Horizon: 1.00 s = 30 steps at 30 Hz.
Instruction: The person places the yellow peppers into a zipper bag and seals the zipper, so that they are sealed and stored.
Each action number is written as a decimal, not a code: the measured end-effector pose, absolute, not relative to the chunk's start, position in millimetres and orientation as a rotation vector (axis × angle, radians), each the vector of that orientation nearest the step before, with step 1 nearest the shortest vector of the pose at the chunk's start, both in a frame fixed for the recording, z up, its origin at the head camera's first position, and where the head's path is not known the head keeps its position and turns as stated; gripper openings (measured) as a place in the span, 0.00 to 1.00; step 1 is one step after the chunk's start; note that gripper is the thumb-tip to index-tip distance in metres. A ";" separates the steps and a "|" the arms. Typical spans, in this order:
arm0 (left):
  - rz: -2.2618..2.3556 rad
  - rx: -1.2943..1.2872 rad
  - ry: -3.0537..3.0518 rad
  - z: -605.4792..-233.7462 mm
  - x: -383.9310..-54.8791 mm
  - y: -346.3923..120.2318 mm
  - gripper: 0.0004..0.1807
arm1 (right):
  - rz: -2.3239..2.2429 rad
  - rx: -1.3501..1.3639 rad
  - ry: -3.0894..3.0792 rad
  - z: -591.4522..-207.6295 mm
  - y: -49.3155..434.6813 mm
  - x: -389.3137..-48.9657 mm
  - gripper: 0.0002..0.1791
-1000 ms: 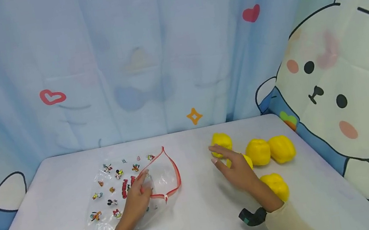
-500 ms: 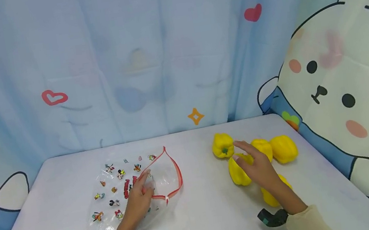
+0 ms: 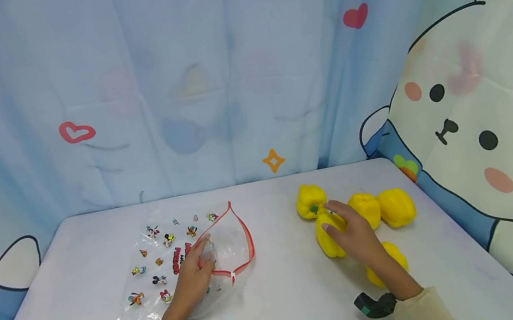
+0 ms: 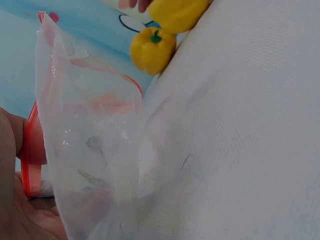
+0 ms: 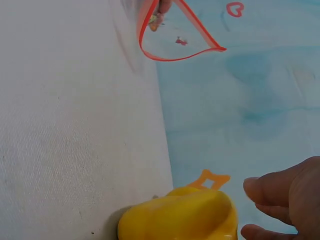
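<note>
A clear zip bag [image 3: 148, 306] with cartoon prints and a red zip edge lies on the left of the table, its mouth gaping to the right. My left hand [image 3: 195, 279] pinches the red-edged rim, as the left wrist view also shows. At the right, my right hand [image 3: 356, 233] hovers at a yellow bell pepper [image 3: 328, 239], thumb and fingers spread on its right side; whether they touch it cannot be told. Close behind that one sits another yellow bell pepper [image 3: 310, 200] with a green stem.
Two more yellow peppers stand side by side, a nearer one [image 3: 366, 209] and a farther-right one [image 3: 397, 207]. Another pepper [image 3: 393, 258] is partly hidden by the right forearm. A white cloth covers the table [image 3: 285, 312]; a printed curtain [image 3: 184, 82] hangs behind.
My right hand has moved right from the back pepper to the pepper in front of it. That front pepper has shifted slightly left. The left hand and bag have stayed put.
</note>
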<state>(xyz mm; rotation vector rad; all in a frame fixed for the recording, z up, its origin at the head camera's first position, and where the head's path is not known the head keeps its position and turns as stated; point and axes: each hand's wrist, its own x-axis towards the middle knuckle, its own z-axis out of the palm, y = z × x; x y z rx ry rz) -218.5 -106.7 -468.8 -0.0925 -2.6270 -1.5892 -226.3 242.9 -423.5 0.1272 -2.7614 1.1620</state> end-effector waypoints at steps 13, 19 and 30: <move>-1.598 -0.092 -2.628 -460.4 -214.3 -105.3 0.33 | 0.920 0.056 -2.995 -425.0 240.9 -234.0 0.41; -1.592 -0.097 -2.627 -458.0 -212.0 -105.2 0.33 | 0.949 0.020 -3.047 -425.9 240.7 -234.0 0.43; -1.592 -0.093 -2.644 -457.0 -209.9 -105.3 0.33 | 1.026 0.089 -3.031 -427.5 239.5 -232.4 0.44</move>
